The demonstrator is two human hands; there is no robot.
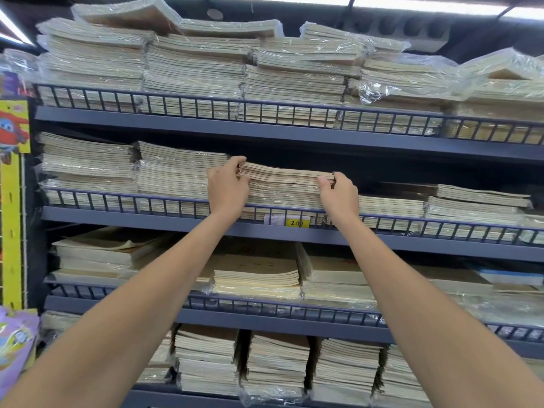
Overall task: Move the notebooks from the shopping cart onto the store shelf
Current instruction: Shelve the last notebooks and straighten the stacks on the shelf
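Notebooks [285, 173]: loose unwrapped stack, I judge floppy, slide-prone. My left hand [226, 184] and right hand [338, 192] grasp its ends; support underneath advised.

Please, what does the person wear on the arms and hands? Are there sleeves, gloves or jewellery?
The left forearm and right forearm are bare to the frame edge; no sleeve shows. The left hand and right hand carry no gloves; no watch, bracelet or ring is visible.
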